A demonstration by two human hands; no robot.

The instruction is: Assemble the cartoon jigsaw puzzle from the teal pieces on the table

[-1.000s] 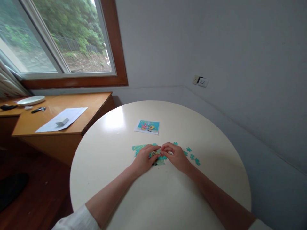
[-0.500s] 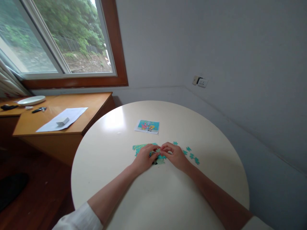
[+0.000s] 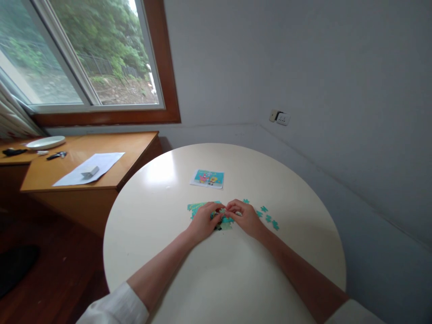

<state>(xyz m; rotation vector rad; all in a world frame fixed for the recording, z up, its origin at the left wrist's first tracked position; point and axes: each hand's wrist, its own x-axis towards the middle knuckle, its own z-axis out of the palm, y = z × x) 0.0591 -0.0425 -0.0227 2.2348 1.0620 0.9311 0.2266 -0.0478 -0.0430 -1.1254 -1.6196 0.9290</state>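
A partly joined teal jigsaw puzzle [image 3: 197,208] lies in the middle of a round cream table [image 3: 168,202]. My left hand [image 3: 204,221] rests on it with fingers curled. My right hand [image 3: 246,218] meets it fingertip to fingertip, both pinching at small puzzle pieces where they touch; the pieces themselves are mostly hidden. Several loose teal pieces [image 3: 268,217] lie just right of my right hand. A small printed cartoon picture [image 3: 208,178] lies farther back on the table.
A wooden desk [image 3: 118,177] stands left of the table, bearing a sheet of paper [image 3: 89,167], a white plate [image 3: 45,142] and small dark items. A window is above it. A wall socket [image 3: 280,118] sits on the grey wall at right.
Both hands have stayed together on the puzzle, fingers shifting only slightly. The view has drifted a little to the left.
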